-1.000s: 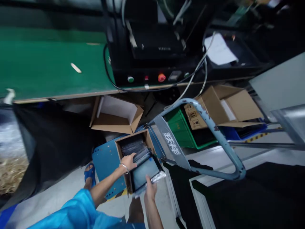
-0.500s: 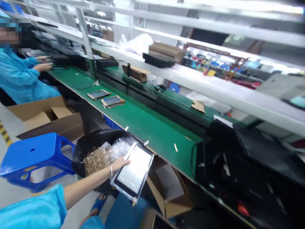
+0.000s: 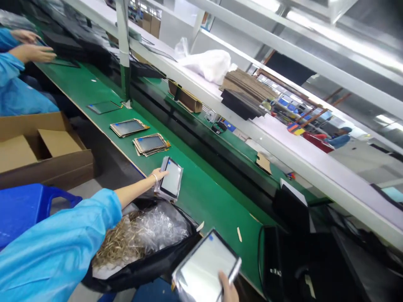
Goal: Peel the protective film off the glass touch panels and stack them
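Note:
My left hand (image 3: 159,174) grips a flat touch panel (image 3: 171,178) by its left edge, over the front of the green bench. The panel is black-bordered, with a bright reflective face, a small blue tab and what looks like clear film around it. Lower down, my right hand (image 3: 228,288) holds a second touch panel (image 3: 206,268) at its right side, tilted, in front of the bench edge. Beyond my left hand lie two stacks of similar panels, a nearer stack (image 3: 152,144) and a farther stack (image 3: 128,127). Past them a single dark panel (image 3: 103,107) lies flat.
A black bag (image 3: 147,268) with shredded strips and clear plastic stands below the bench (image 3: 201,191). A blue stool (image 3: 22,212) and an open carton (image 3: 63,167) are at left. A co-worker's hands (image 3: 33,49) are at the far left. Dark panels (image 3: 302,260) stand at right.
My left hand has carried its panel forward from above the bag to over the bench. My right hand has come into view holding another panel. The camera view has shifted.

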`<state>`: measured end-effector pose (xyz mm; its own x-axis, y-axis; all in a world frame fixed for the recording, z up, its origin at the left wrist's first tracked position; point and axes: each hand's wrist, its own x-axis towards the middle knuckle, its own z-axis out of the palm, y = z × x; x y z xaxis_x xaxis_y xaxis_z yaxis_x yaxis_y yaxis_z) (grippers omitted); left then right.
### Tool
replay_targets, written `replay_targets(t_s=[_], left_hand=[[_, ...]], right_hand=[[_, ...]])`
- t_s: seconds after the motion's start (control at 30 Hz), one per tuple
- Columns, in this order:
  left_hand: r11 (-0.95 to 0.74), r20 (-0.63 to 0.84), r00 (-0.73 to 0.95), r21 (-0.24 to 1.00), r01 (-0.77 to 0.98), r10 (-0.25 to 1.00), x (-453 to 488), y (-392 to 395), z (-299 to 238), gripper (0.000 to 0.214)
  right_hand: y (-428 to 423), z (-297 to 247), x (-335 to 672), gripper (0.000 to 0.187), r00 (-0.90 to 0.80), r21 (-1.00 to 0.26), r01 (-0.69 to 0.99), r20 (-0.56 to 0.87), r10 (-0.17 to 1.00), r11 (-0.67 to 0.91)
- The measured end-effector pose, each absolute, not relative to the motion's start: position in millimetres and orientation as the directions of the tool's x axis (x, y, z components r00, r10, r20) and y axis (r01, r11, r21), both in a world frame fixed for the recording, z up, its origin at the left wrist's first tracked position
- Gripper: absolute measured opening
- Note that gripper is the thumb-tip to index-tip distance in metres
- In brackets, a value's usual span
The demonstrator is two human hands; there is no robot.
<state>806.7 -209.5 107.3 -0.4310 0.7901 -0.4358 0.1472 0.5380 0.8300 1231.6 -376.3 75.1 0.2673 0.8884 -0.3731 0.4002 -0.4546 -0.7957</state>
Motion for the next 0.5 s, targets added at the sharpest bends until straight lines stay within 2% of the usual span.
replay_targets(t_s=[0.07, 0.13, 0.27, 0.4, 0.5], left_hand=[[0.548, -0.413, -0.456, 0.808, 0.217, 0.788, 794.6, -187.3, 109.4, 0.035], [0.553, -0.391, -0.463, 0.781, 0.291, 0.796, 786.4, -169.1, 111.5, 0.035], [0.556, -0.36, -0.46, 0.717, 0.421, 0.812, 783.1, -148.3, 112.6, 0.036], [0.533, -0.337, -0.435, 0.692, 0.487, 0.835, 781.4, -140.1, 105.8, 0.037], [0.51, -0.331, -0.409, 0.713, 0.482, 0.85, 772.2, -136.6, 97.3, 0.036]], right_hand=[[-335.4, 99.4, 1219.4, 0.062, 0.19, -0.743, 0.547, -0.34, 0.921, -0.387], [-286.7, 120.6, 1205.6, 0.054, 0.163, -0.681, 0.648, -0.314, 0.935, -0.341], [-198.5, 142.2, 1176.9, 0.039, 0.238, -0.483, 0.802, -0.282, 0.929, -0.352], [-141.8, 138.8, 1137.3, 0.036, 0.325, -0.249, 0.889, -0.248, 0.913, -0.384], [-115.7, 125.8, 1099.6, 0.033, 0.326, -0.157, 0.918, -0.228, 0.917, -0.365]])
